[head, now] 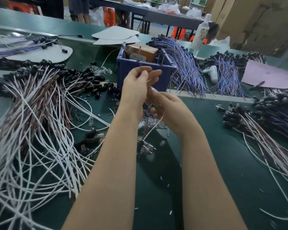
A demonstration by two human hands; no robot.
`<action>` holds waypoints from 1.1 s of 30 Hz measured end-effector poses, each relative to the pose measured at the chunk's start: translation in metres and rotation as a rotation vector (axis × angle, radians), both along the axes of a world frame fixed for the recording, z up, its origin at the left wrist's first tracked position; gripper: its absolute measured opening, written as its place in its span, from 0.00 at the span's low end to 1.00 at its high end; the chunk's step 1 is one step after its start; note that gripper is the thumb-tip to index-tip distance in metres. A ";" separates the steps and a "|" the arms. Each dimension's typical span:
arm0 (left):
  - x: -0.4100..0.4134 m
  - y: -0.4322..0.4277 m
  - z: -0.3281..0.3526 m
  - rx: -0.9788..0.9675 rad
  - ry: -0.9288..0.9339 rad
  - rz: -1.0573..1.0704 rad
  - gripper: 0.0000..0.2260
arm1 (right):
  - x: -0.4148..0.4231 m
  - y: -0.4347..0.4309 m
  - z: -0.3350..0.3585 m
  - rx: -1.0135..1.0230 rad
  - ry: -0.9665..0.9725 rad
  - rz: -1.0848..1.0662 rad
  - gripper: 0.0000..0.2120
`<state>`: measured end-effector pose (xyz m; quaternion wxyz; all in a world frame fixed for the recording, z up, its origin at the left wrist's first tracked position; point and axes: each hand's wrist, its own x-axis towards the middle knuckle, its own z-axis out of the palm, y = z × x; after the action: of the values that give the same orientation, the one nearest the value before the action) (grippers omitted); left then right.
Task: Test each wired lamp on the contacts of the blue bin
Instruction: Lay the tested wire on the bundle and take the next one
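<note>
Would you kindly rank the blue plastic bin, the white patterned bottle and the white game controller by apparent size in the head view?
Largest to smallest:
1. blue plastic bin
2. white patterned bottle
3. white game controller
The bottle stands farther back, yet looks larger than the controller.

Two bare forearms rise from the bottom edge toward the middle of the frame. The left grip, higher and at centre, pinches a thin wire between thumb and curled fingers. The right grip, just below and to its right, curls its fingers round the wire.
</note>
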<state>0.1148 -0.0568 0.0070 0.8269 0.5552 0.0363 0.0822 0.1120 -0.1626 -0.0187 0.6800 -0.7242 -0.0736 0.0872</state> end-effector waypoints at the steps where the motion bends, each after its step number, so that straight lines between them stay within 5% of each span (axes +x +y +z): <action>1: -0.001 -0.002 0.001 0.098 -0.042 -0.003 0.10 | -0.001 -0.001 0.000 -0.054 -0.022 0.072 0.10; 5: -0.003 -0.001 0.001 0.294 -0.164 -0.060 0.11 | -0.003 -0.005 0.001 -0.181 -0.107 0.084 0.12; 9: -0.005 -0.003 -0.001 0.406 -0.228 -0.083 0.10 | -0.006 -0.010 0.004 0.182 0.042 0.183 0.11; 13: -0.003 -0.005 -0.002 0.529 -0.277 -0.122 0.10 | -0.009 -0.009 0.007 0.216 0.025 0.162 0.05; 16: -0.002 -0.007 -0.003 0.499 -0.228 -0.133 0.13 | -0.006 -0.010 0.011 0.420 -0.009 -0.041 0.04; 20: -0.001 0.000 -0.015 0.825 0.027 -0.293 0.12 | 0.004 -0.025 0.014 0.849 -0.038 -0.502 0.08; 23: -0.003 -0.002 -0.023 0.744 0.090 -0.389 0.12 | 0.008 -0.034 0.008 1.029 -0.021 -0.677 0.09; 25: -0.001 -0.005 -0.025 0.646 0.032 -0.329 0.11 | 0.010 -0.034 0.003 0.887 0.007 -0.675 0.11; 29: 0.000 -0.010 -0.028 0.569 -0.014 -0.216 0.08 | 0.008 -0.016 -0.009 0.275 -0.040 -0.410 0.10; 33: -0.001 -0.013 -0.030 0.377 0.033 -0.229 0.05 | 0.007 -0.012 -0.007 0.376 -0.017 -0.406 0.09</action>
<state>0.1141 -0.0694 -0.0225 0.7117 0.7017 -0.0292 -0.0159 0.1194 -0.1747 -0.0261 0.8055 -0.5859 0.0524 -0.0721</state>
